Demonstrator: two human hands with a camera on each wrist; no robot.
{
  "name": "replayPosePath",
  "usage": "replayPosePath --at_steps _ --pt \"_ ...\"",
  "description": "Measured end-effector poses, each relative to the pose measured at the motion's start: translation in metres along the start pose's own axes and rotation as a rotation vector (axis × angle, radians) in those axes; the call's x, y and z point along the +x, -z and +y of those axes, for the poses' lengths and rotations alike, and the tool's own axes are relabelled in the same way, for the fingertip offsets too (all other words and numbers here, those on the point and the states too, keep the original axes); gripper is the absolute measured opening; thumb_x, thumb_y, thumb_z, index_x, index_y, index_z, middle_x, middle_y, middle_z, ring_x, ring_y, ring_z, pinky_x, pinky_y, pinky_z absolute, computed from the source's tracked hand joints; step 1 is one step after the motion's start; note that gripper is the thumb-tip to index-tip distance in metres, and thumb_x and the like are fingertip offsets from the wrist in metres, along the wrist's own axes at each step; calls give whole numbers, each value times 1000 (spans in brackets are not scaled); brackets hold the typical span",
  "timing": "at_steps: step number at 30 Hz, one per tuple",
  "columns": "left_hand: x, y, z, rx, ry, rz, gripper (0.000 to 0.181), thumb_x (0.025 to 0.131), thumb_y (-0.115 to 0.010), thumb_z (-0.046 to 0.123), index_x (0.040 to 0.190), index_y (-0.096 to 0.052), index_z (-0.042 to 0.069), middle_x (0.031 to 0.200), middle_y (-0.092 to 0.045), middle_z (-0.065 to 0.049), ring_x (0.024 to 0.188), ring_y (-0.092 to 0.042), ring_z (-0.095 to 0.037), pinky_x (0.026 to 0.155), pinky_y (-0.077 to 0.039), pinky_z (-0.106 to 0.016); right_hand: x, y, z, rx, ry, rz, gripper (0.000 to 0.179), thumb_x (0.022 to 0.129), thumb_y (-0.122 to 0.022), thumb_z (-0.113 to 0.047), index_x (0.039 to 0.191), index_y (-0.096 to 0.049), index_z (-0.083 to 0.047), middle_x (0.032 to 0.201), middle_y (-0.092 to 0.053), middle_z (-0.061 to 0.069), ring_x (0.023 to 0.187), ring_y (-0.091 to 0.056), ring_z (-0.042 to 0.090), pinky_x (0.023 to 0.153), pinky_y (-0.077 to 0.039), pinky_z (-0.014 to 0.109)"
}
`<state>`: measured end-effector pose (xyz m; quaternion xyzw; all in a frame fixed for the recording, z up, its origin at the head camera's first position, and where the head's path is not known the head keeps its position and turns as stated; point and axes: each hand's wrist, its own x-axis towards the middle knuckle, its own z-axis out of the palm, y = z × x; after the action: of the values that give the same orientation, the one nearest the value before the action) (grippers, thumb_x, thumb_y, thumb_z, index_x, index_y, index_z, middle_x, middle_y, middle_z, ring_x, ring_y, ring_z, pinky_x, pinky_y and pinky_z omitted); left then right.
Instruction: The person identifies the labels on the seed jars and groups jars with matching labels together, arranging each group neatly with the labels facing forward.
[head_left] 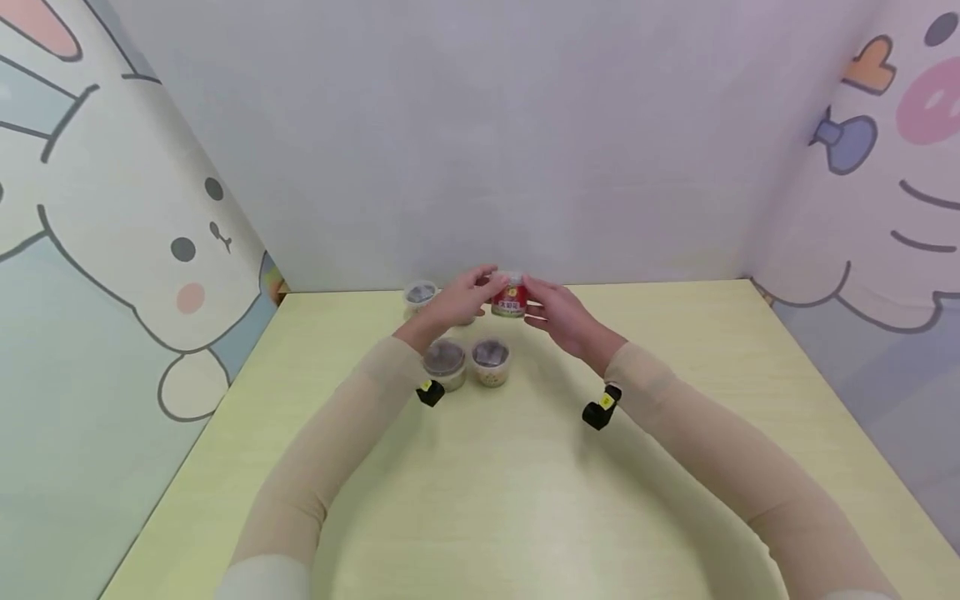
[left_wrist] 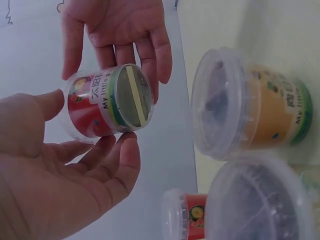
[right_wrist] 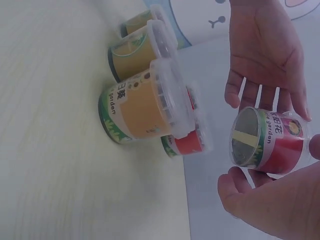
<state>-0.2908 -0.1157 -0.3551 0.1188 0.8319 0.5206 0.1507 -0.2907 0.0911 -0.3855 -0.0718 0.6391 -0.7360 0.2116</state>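
A small plastic cup with a red printed label and a clear lid is held up over the back of the table. My left hand grips it from the left, thumb near the lid and fingers under its side. From the other side my right hand holds it too, fingers around the wall. In the left wrist view, a pale strip crosses the cup's clear base. Below and left of the hands stand an orange-labelled cup and another red-labelled cup, largely hidden behind it.
More lidded cups stand near my left forearm: a wider one beside a smaller one, and one near the back edge. A pale wall hanging rises behind the light wooden table, with cartoon-printed cloth at both sides.
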Motion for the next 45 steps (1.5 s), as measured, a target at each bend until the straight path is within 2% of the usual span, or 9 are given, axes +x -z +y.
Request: replayPosePath --at_steps 7,9,12,18,26,33,39,45 --pt "12 21 11 108 39 -39 74 102 -58 48 160 -30 11 150 -46 -12 126 -53 -28 100 -48 -47 19 -1 -8 45 -4 -4 66 108 -44 -44 157 -29 -2 155 -39 16 146 -36 31 119 -26 44" --pt "16 25 10 112 45 -56 73 102 -59 45 160 -30 10 150 -46 -14 127 -52 -30 103 -46 -49 25 -3 -8 47 -6 3 67 109 -44 -43 158 -26 -1 157 -37 16 147 -33 30 120 -24 44" --pt "22 29 7 168 36 -62 70 102 -60 41 158 -33 7 148 -48 -16 129 -51 -32 105 -44 -50 35 -5 -4 59 -20 25 67 109 -45 -41 158 -25 -1 157 -36 15 147 -32 28 120 -23 42" --pt "33 30 -9 323 28 -72 69 100 -65 41 155 -40 6 142 -53 -16 129 -52 -31 106 -44 -49 51 -1 12 88 -62 42 66 109 -45 -39 159 -24 -2 160 -33 13 148 -29 26 120 -24 42" --pt "42 28 -24 378 15 -75 68 99 -67 36 153 -41 3 135 -56 -19 107 -64 -35 95 -50 -46 65 4 30 117 -54 53 63 110 -47 -31 159 -24 1 160 -33 17 149 -29 30 119 -26 42" --pt "45 29 -32 512 -59 -70 61 99 -69 26 148 -47 -4 139 -56 -24 119 -59 -34 100 -47 -47 78 0 45 115 -36 84 57 108 -51 -27 155 -34 1 153 -41 19 140 -41 24 115 -34 38" --pt "45 29 -40 581 -58 -41 58 98 -71 24 144 -51 -4 137 -57 -23 120 -57 -34 101 -47 -46 86 -3 55 111 -45 91 56 108 -53 -25 154 -37 0 152 -43 18 138 -42 24 114 -35 38" --pt "52 25 -41 616 -48 -38 63 96 -73 25 146 -48 -4 133 -59 -22 120 -56 -33 102 -46 -44 90 1 60 109 -44 118 56 107 -53 -24 156 -35 -2 155 -40 17 143 -39 25 115 -33 39"
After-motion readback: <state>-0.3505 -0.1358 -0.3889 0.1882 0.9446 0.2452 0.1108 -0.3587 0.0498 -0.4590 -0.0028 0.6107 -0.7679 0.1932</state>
